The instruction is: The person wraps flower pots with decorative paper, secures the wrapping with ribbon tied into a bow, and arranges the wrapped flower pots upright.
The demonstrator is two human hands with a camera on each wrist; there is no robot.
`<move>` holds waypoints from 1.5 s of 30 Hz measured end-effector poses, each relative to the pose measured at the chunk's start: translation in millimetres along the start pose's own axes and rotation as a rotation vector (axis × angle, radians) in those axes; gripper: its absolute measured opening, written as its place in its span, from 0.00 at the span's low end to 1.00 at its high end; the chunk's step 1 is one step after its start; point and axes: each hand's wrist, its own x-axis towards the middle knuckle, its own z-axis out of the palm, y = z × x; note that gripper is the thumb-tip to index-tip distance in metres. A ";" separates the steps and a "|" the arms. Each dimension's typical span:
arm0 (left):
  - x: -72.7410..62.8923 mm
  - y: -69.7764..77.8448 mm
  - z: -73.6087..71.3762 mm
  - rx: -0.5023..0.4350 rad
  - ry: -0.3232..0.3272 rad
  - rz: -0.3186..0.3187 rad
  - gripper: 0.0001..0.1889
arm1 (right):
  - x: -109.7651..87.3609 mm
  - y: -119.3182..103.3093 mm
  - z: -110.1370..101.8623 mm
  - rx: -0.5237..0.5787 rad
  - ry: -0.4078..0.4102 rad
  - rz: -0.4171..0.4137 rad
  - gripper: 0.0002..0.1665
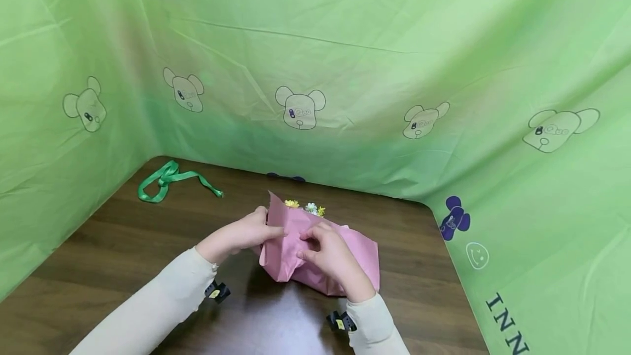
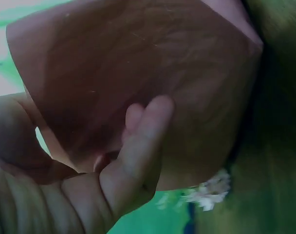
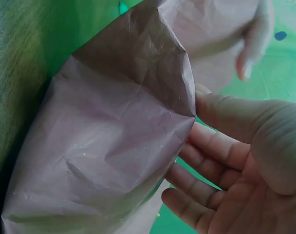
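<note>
A person's left hand [image 1: 241, 233] and right hand [image 1: 331, 250] pinch pink paper [image 1: 363, 256]; flowers [image 1: 311, 208] show past its far edge. Green ribbon [image 1: 182, 176] lies far left.

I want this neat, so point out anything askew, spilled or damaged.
Nothing looks spilled or torn. Only the paper seems untidy: it is creased, and one corner pokes up beside the flowers, uneven with the rest of its edge.

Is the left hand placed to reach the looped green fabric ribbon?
Probably yes: only brown wood-grain tabletop lies between the left hand and ribbon, though that hand holds pink wrapping paper.
</note>
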 end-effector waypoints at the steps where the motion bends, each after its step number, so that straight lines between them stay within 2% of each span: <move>1: -0.1 -3.5 -2.3 -0.025 -0.025 -0.009 0.29 | -0.3 0.1 0.2 0.003 0.002 0.004 0.16; 4: -0.6 -15.6 -9.8 -0.096 -0.088 -0.014 0.22 | -0.9 0.9 1.1 0.017 0.005 0.015 0.16; 6: -1.4 -23.1 -14.7 -0.143 -0.101 -0.021 0.20 | -1.1 0.3 1.4 0.025 0.006 0.022 0.16; 10: -2.5 -34.6 -23.8 -0.216 -0.068 -0.063 0.20 | -1.4 -1.8 1.4 0.020 0.014 0.030 0.15; 18: -9.3 -43.2 -32.5 -0.256 -0.058 -0.086 0.19 | 0.6 -2.1 3.1 -0.006 0.041 0.036 0.09; 25: -13.9 -44.1 -31.6 -0.201 -0.016 -0.075 0.15 | 4.3 -2.1 8.3 -0.029 0.060 -0.002 0.14; 32: -15.7 -46.0 -29.2 -0.200 -0.010 -0.081 0.16 | 2.8 -0.5 10.7 -0.078 0.116 -0.041 0.08; 37: -15.5 -43.3 -26.2 -0.188 0.008 -0.088 0.18 | 3.5 2.5 12.7 -0.084 0.133 -0.055 0.08; 40: -14.3 -39.7 -22.8 -0.115 0.044 -0.081 0.18 | 5.1 3.4 13.0 -0.080 0.121 -0.056 0.08; 45: -11.2 -32.1 -17.8 0.038 0.115 -0.041 0.16 | 7.8 1.3 10.3 -0.025 0.081 -0.009 0.07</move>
